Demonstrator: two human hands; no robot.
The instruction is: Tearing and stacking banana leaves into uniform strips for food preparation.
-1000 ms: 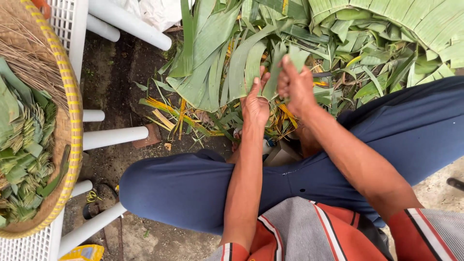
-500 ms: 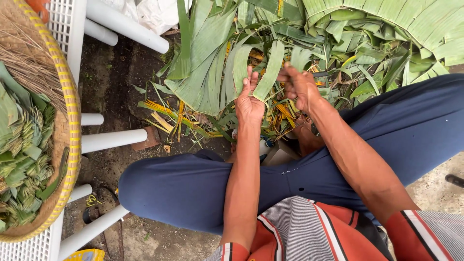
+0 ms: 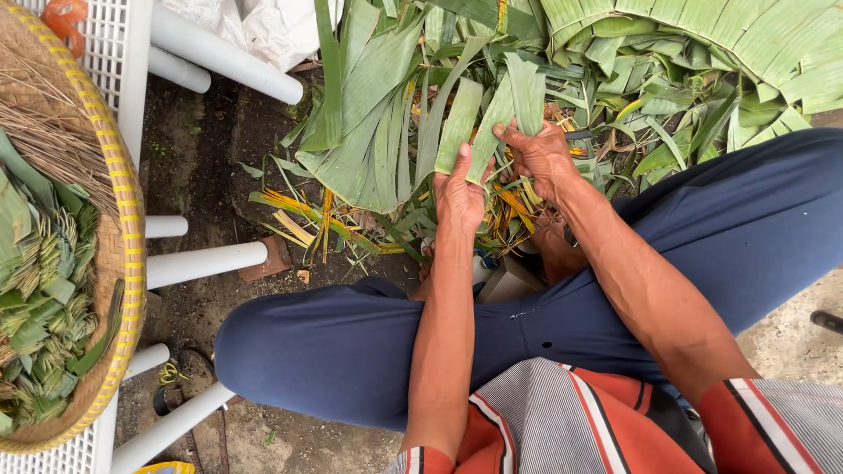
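My left hand (image 3: 459, 195) and my right hand (image 3: 541, 160) are raised side by side above my crossed legs in dark blue trousers (image 3: 351, 342). Together they pinch a few green leaf strips (image 3: 492, 110) that fan upward from my fingers. The left fingers press the lower ends of two strips; the right thumb and fingers hold the strip on the right. Behind the hands lies a big pile of cut green leaves (image 3: 378, 114) on the ground.
A round woven basket (image 3: 105, 263) with a yellow rim sits at the left on a white plastic chair (image 3: 206, 262), holding folded green leaf pieces (image 3: 44, 298) and dry fibres. White cloth (image 3: 263, 31) lies at the top. Yellowed leaf scraps (image 3: 307, 219) litter the dirt.
Both hands have lifted the leaf strips a little and spread them apart into a fan. The camera view has shifted slightly; the legs and basket stay put.
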